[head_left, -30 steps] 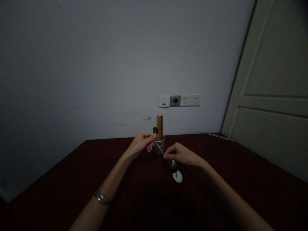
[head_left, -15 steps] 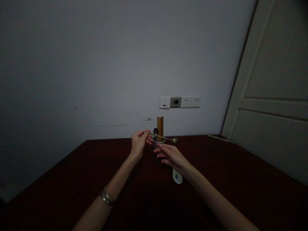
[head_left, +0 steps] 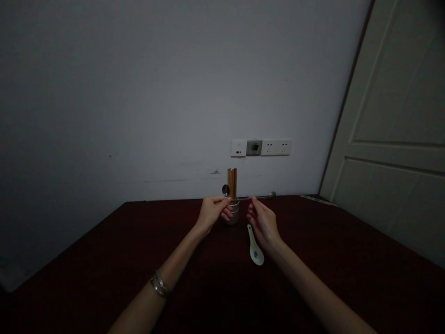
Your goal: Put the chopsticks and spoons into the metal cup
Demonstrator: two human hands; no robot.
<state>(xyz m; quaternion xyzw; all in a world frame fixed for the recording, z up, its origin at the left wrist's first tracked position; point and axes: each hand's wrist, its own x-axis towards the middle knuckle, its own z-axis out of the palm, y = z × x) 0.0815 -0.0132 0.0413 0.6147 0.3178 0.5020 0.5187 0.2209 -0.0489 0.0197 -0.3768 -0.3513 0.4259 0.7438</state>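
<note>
A long-handled metal spoon point(head_left: 271, 195) lies level in the air between my hands, its bowl to the right. My left hand point(head_left: 212, 212) pinches the handle's left end; my right hand point(head_left: 263, 221) pinches it nearer the bowl. Just behind the hands stands a light cup point(head_left: 233, 217), partly hidden by my left fingers. Wooden chopsticks point(head_left: 232, 182) stand upright in it, with another metal spoon point(head_left: 225, 190) leaning beside them, bowl up. Below my right hand, a white soup spoon point(head_left: 256, 254) with a blue mark rests on the table.
The dark red table point(head_left: 139, 260) reaches back to a grey wall point(head_left: 156, 93). Wall sockets point(head_left: 276, 147) sit above the cup. A thin flat strip point(head_left: 318, 200) lies at the table's back right edge, near a pale panelled door point(head_left: 392, 139).
The spoon has shifted right and turned more level. My right hand, earlier below it with loose fingers, now grips the handle. My left hand has moved slightly right, and the soup spoon's handle is uncovered.
</note>
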